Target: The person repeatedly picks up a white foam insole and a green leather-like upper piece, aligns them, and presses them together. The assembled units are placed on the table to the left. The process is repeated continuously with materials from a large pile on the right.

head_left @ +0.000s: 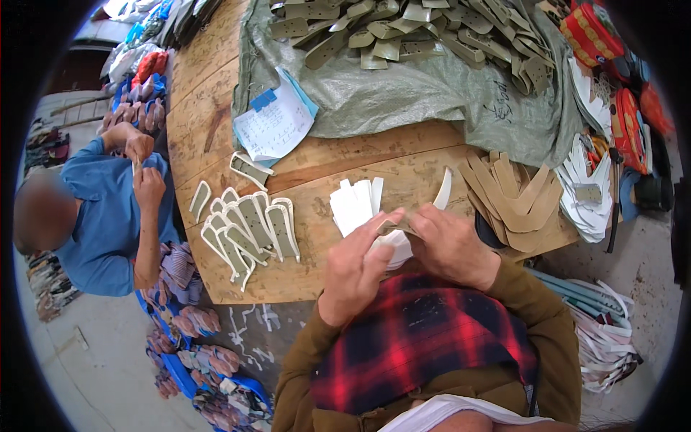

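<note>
Two hands meet over the near edge of the wooden worktable (216, 86), and everything else on it is stacked flat stock. Largest is the grey-green woven sack cloth (403, 101) spread over the far right half, coarse and creased, heaped with olive-drab strap cut-outs (403, 32). Down the right edge sits a fan of tan, card-like curved pieces (515, 198), smooth and matte, with white ones (586, 194) beyond. Toward the left edge lies a row of white-rimmed grey shapes (248, 227), tongue-like and overlapping, and a sheet of notepaper (273, 126) rests at the cloth's corner.

A white stack (356, 205), thin and stiff-looking, fans out just in front of the hands at the near edge. The left hand (356, 266) is curled, fingers bent down and thumb forward, pinching a small grey-tan piece (394, 227) from its side; the right hand (450, 245) is closed on the same piece's other end, fingertips pressed together.

To do this well, I'd judge the piece wants aligning edge to edge before pressure goes on, thumbs smoothing from the middle outward so nothing puckers.

At the left edge another person in a blue shirt (104, 216) works with both hands raised.
</note>
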### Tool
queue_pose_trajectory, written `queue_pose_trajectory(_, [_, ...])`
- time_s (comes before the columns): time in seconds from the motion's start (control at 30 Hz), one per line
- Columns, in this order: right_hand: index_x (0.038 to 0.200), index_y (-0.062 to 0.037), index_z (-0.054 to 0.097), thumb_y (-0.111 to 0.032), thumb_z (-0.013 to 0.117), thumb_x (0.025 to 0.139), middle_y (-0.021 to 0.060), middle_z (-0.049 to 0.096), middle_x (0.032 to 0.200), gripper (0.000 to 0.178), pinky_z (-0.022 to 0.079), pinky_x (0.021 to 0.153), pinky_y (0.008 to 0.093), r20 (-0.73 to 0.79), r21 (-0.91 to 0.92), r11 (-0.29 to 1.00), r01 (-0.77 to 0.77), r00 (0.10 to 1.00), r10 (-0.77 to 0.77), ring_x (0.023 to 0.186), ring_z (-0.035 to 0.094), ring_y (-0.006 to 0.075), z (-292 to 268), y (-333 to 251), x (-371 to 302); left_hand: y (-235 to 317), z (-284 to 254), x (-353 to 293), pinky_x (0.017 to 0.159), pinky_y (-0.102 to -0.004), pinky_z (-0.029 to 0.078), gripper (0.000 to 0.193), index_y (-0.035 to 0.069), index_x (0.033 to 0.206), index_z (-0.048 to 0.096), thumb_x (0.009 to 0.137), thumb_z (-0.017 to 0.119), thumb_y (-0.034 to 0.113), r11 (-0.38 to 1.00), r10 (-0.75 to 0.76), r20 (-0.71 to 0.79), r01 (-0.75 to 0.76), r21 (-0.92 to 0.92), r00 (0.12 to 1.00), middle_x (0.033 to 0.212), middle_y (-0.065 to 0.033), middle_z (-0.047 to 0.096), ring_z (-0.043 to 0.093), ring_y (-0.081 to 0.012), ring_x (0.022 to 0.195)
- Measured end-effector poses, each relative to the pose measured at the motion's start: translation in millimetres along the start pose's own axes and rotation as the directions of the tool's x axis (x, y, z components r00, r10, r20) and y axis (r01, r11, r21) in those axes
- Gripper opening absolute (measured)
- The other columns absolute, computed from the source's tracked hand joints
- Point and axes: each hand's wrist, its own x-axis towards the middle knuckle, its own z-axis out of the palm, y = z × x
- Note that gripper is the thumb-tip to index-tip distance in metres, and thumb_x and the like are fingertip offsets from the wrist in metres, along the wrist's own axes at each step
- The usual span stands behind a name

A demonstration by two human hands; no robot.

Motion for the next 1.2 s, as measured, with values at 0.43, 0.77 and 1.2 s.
queue_pose_trajectory(0.43, [0.116,0.0012,0.053,-0.009,0.065,0.085,0.0192,0.062,0.089,0.035,0.048,0.065,0.0436,0.127,0.422,0.882,-0.208,0.977,0.170,0.078,0.062,0.0387,-16.2,-14.3,9.3,-16.7,22.1,9.0,0.070,-0.0297,0.045,0.025,-0.002,0.094,0.068,0.098,0.060,0.022,0.978,0.209,-0.315,-0.202,0.055,0.926,0.090,-0.0056,0.061,0.055,-0.0132,0.080])
queue_pose_trajectory(0.77, [0.120,0.0015,0.053,-0.011,0.064,0.087,0.0216,0.062,0.094,0.036,0.049,0.069,0.0429,0.207,0.413,0.869,-0.272,0.957,0.201,0.082,0.062,0.0398,-16.1,-8.0,6.5,-14.3,0.9,38.5,0.063,-0.0265,0.042,0.023,-0.001,0.088,0.065,0.096,0.063,0.021,0.994,0.035,-0.054,-0.040,-0.101,0.998,0.077,-0.0029,0.058,0.053,-0.0110,0.071])
queue_pose_trajectory(1.2, [0.127,0.0000,0.052,-0.011,0.062,0.091,0.0125,0.064,0.108,0.039,0.050,0.083,0.0330,0.416,0.610,0.609,-0.507,0.859,0.299,0.096,0.063,0.0203,-32.4,-6.4,8.9,-40.2,14.0,9.6,0.071,-0.0268,0.046,0.041,-0.002,0.111,0.061,0.107,0.037,0.031,0.958,-0.060,0.174,0.106,-0.266,0.983,0.089,-0.0033,0.064,0.053,-0.0126,0.076])
